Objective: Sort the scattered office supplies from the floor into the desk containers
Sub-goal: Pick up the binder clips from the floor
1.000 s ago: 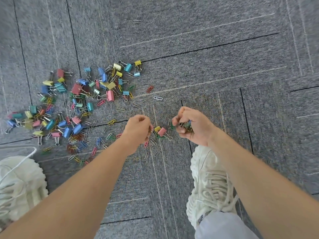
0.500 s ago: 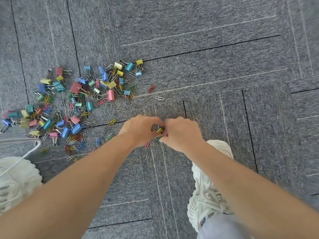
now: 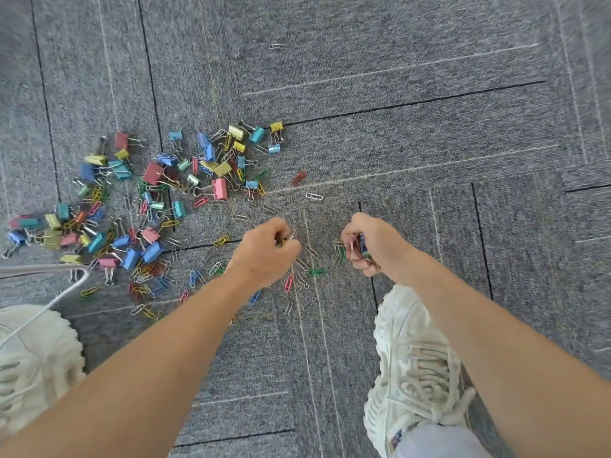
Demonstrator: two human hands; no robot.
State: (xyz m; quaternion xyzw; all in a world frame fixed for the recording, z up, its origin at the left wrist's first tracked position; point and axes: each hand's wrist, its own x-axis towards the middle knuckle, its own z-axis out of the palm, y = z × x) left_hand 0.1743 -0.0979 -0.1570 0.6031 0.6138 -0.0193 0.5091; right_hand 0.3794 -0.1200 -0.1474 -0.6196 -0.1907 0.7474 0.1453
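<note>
Many coloured binder clips (image 3: 219, 188) and paper clips (image 3: 142, 276) lie scattered on the grey carpet (image 3: 396, 143), mostly left of centre. My left hand (image 3: 266, 251) is low over the floor, its fingers curled round a small yellowish clip (image 3: 285, 240). My right hand (image 3: 373, 241) is a little to the right, gripping a bunch of clips (image 3: 355, 248) of mixed colours. Between the hands lie loose paper clips, among them a green one (image 3: 318, 272) and a pink one (image 3: 288, 283).
My white shoes stand at the lower right (image 3: 413, 358) and lower left (image 3: 33, 358). A white cord (image 3: 53, 300) runs past the left shoe. Single paper clips lie apart from the pile: a white one (image 3: 314, 196), a red one (image 3: 298, 177) and a far one (image 3: 276, 46).
The hands came together over a yellow and a pink binder clip, then drew apart. Those two clips no longer lie on the carpet between them.
</note>
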